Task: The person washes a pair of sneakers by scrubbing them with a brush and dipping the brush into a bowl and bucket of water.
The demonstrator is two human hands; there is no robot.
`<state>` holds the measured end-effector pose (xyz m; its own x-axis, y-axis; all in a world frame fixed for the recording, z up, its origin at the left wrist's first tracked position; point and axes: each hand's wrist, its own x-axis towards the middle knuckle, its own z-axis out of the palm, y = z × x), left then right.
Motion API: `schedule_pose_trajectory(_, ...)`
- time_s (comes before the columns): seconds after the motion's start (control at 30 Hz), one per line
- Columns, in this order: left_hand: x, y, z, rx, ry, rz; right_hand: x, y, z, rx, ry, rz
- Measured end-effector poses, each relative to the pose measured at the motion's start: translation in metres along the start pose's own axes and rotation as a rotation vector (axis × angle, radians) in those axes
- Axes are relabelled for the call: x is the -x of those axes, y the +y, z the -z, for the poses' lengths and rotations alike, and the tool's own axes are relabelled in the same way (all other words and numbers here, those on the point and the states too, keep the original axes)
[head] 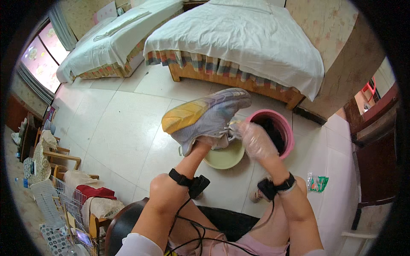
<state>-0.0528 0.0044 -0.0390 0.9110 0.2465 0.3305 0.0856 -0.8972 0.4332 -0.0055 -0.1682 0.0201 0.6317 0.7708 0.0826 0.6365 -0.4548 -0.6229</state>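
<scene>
A grey sneaker (211, 116) with a yellow-to-lavender sole is held up in front of me, its sole side turned away from my lap. My left hand (206, 140) reaches into the shoe's opening and bears it; the fingers are hidden inside. My right hand (258, 140), in a clear plastic glove, is curled against the lace and toe side of the shoe. Something small and yellowish shows at its fingertips, too blurred to name. Under the shoe stands a pale green basin (225, 161) on the floor. Beside it is a pink bucket (290, 131) with dark contents.
Black straps with boxes sit on both wrists, and black cables (201, 235) cross my lap. A green packet (317, 183) lies on the tiled floor (121, 128) at right. Wooden chairs (64, 155) and a wire rack (69, 195) stand left. Two beds (233, 38) are ahead.
</scene>
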Motion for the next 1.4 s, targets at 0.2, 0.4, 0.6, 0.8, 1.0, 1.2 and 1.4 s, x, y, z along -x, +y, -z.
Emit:
schedule_pose_trajectory(0.2,-0.010,-0.017,-0.020,0.335,-0.016,-0.031,0.007,-0.017,-0.006,-0.024,-0.055,0.235)
schedule_pose_trajectory(0.4,-0.007,-0.022,-0.020,0.312,-0.015,0.009,-0.007,0.019,-0.005,0.186,0.295,0.153)
schedule_pose_trajectory(0.6,-0.010,-0.028,-0.022,0.316,-0.025,0.040,-0.025,0.044,0.000,-0.007,0.238,-0.106)
schedule_pose_trajectory(0.8,0.002,-0.044,-0.025,0.315,-0.094,0.126,-0.021,0.036,-0.030,-0.092,0.177,-0.033)
schedule_pose_trajectory(1.0,0.000,-0.045,-0.037,0.319,-0.217,0.221,-0.026,0.051,0.001,0.038,0.305,-0.014)
schedule_pose_trajectory(1.2,0.008,-0.048,-0.028,0.658,-0.363,0.308,-0.022,0.042,0.000,-0.077,0.377,-0.014)
schedule_pose_trajectory(1.4,0.012,-0.080,-0.065,0.780,0.012,0.248,-0.017,0.032,-0.018,0.010,0.345,0.201)
